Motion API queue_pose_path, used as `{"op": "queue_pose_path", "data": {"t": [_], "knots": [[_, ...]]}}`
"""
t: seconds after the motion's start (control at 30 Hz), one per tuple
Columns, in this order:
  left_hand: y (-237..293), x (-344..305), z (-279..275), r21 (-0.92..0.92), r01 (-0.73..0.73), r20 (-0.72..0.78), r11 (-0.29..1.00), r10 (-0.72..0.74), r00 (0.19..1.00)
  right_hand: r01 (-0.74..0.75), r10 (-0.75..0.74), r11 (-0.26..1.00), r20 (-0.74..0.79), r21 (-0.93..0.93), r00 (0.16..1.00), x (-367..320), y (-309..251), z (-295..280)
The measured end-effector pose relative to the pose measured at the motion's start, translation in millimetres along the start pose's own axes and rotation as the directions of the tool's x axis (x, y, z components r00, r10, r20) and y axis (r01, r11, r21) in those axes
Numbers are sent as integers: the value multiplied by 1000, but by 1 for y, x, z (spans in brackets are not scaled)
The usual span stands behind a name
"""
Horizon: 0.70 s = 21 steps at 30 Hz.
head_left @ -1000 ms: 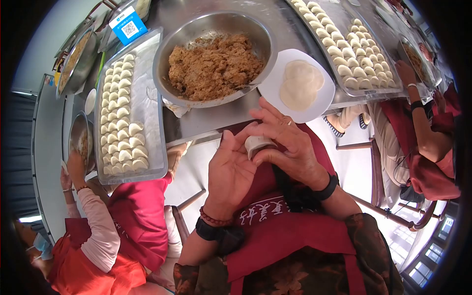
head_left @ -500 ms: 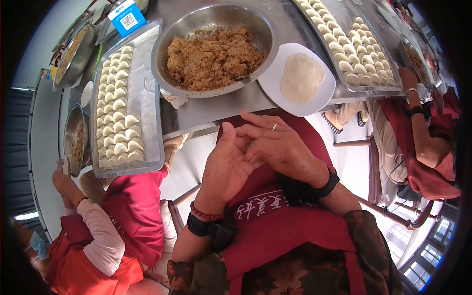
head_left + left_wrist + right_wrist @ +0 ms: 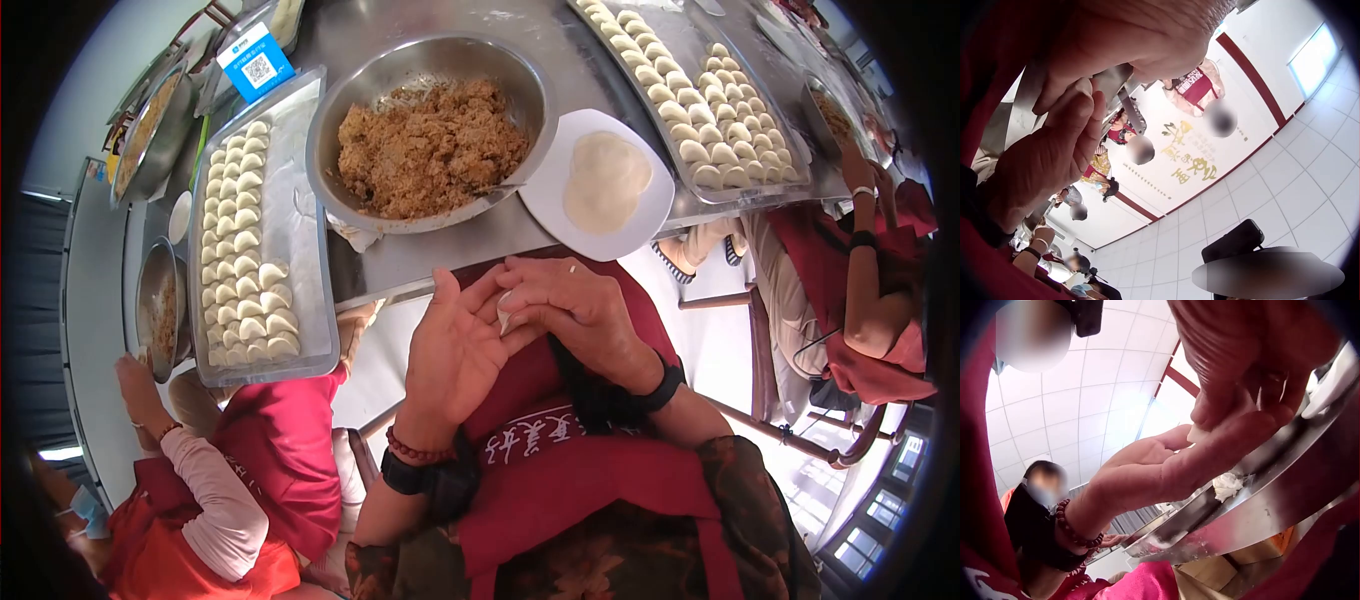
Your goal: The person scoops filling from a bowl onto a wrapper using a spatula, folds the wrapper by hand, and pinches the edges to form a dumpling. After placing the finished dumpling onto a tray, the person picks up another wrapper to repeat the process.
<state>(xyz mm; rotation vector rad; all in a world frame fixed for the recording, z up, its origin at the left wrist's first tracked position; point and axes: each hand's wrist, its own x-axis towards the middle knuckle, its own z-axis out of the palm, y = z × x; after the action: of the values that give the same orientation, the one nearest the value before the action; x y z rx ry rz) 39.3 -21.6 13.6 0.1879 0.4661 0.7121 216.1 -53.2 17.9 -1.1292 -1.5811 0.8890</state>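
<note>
my right fingers (image 3: 545, 287) are pinching dough piece (image 3: 504, 318), sitting at their left tips | left fingers (image 3: 481, 291) lying straight beside it | long axis: hidden

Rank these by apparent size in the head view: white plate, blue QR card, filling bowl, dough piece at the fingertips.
1. Filling bowl
2. White plate
3. Blue QR card
4. Dough piece, only partly visible
</note>
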Motion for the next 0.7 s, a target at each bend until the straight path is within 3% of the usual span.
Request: {"op": "queue_pose_path", "data": {"t": [0.1,0.2,0.3,0.43,0.57,0.7], "knots": [[1,3,0,-14,0,-45,1000,0,999,-91,91,996,-24,2,996,-5,7,1],[0,4,2,17,0,-65,1000,1,998,-80,93,936,-21,343,995,-4,17,2],[1,8,1,64,19,-82,998,-13,997,-230,252,808,36,543,967,2,8,-5],[10,16,4,148,85,-97,985,-71,993,-276,272,864,72,421,960,10,22,-28],[16,23,-21,181,119,-192,976,-84,978,-349,337,873,95,341,937,38,17,-88],[22,26,-43,171,121,-247,978,-77,966,-284,291,949,-37,140,956,75,28,-160]]}}
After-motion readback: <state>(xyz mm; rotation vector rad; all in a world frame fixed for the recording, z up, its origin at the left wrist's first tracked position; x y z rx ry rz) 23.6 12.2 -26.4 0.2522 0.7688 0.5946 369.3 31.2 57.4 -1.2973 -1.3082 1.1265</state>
